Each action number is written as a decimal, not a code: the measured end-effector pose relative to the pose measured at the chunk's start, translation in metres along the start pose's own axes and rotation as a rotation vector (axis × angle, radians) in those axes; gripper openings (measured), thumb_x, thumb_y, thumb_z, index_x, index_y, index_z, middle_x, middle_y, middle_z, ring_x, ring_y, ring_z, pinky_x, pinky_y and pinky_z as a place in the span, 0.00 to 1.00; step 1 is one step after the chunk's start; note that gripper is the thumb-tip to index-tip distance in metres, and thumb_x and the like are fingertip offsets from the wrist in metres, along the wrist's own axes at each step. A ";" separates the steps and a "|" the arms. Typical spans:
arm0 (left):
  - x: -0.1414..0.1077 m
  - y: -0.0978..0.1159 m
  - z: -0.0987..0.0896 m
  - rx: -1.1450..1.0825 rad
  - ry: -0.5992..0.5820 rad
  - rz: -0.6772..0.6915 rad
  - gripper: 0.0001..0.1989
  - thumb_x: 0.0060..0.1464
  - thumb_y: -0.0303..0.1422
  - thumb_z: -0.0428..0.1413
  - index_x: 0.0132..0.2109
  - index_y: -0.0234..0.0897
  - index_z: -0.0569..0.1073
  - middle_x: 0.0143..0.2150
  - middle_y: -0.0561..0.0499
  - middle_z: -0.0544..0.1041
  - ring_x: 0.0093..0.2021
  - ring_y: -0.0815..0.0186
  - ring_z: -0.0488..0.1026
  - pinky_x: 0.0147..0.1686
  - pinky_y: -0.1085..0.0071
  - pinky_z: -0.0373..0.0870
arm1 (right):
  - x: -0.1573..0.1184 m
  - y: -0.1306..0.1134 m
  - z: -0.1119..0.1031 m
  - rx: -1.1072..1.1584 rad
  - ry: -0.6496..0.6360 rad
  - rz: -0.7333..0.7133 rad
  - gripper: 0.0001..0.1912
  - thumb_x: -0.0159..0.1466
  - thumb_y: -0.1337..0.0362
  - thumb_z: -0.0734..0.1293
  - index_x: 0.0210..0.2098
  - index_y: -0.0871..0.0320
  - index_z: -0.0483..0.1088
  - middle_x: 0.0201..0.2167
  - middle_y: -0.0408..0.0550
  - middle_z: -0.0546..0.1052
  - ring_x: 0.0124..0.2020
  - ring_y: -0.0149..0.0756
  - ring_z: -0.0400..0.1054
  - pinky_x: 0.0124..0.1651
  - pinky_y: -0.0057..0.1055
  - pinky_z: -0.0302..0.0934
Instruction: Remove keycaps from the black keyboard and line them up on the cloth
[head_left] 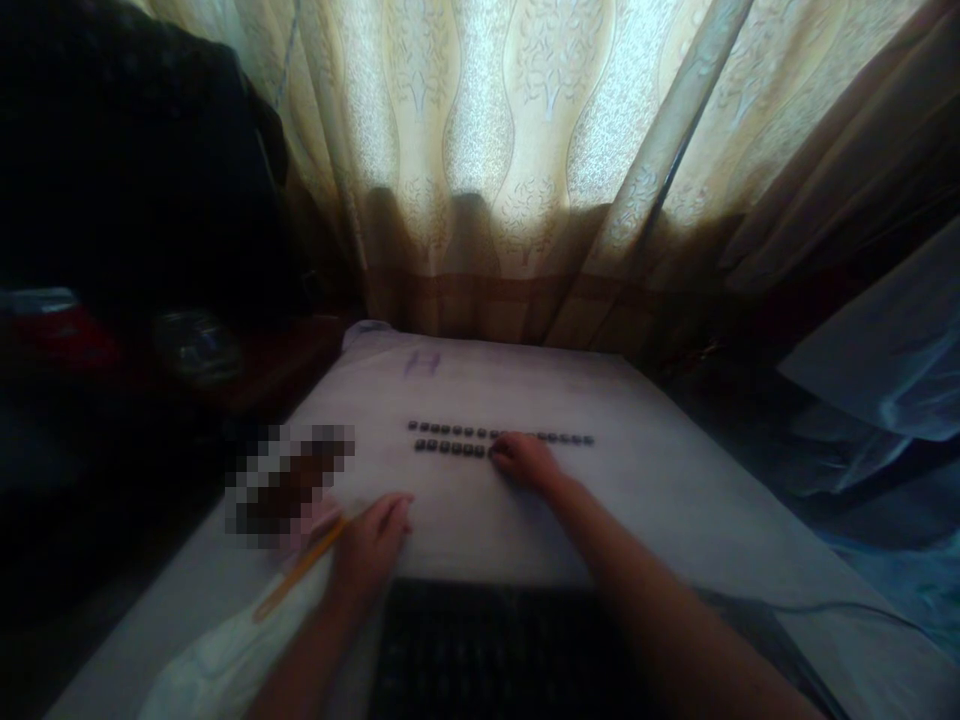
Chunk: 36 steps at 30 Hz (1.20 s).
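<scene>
Small dark keycaps lie in two rows on the white-covered table (510,390), a longer back row (457,431) and a shorter front row (455,449). My right hand (521,458) is at the right end of the front row, its fingertips pinched on a keycap (493,453) and covering part of the back row. Left of the rows, my left hand (377,532) rests on the table with its fingers curled together; what they hold, if anything, is hidden. An orange stick-like tool (300,568) lies beside it, one end by the hand. Nearest me is a dark keyboard (495,650), blurred and dim.
A pixelated brown thing (296,485) and a pink item (311,522) lie at the table's left. Pale cloth or plastic (225,650) is in the left foreground. A cable (840,606) crosses the right side. Patterned curtains (480,150) hang behind the table.
</scene>
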<state>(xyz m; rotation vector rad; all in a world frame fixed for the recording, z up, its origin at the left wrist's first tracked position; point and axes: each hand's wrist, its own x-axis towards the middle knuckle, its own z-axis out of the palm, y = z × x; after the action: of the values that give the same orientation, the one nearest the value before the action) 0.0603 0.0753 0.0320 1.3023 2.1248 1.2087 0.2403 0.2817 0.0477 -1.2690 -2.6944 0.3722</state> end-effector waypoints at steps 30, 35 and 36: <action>0.001 0.000 -0.001 0.029 -0.008 0.046 0.20 0.54 0.44 0.45 0.42 0.38 0.74 0.28 0.52 0.77 0.28 0.63 0.73 0.31 0.69 0.69 | -0.052 -0.008 -0.015 0.107 0.130 -0.028 0.14 0.61 0.69 0.62 0.46 0.58 0.70 0.41 0.50 0.76 0.36 0.34 0.70 0.42 0.30 0.62; 0.000 0.002 -0.002 0.051 -0.004 0.062 0.20 0.54 0.45 0.45 0.42 0.38 0.75 0.28 0.52 0.77 0.28 0.64 0.73 0.31 0.69 0.68 | -0.113 -0.025 -0.027 0.203 0.105 -0.201 0.11 0.61 0.69 0.63 0.41 0.55 0.72 0.40 0.47 0.75 0.34 0.32 0.70 0.39 0.29 0.63; 0.000 0.002 -0.002 0.053 -0.005 0.063 0.21 0.54 0.45 0.45 0.42 0.37 0.75 0.28 0.52 0.77 0.28 0.63 0.73 0.31 0.69 0.68 | -0.125 -0.029 -0.029 0.210 0.085 -0.225 0.10 0.61 0.70 0.63 0.41 0.55 0.72 0.40 0.47 0.75 0.35 0.32 0.70 0.40 0.30 0.63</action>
<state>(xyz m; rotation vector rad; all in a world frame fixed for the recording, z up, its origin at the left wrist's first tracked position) 0.0602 0.0749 0.0347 1.4035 2.1405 1.1810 0.3050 0.1719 0.0812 -0.8947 -2.6084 0.5413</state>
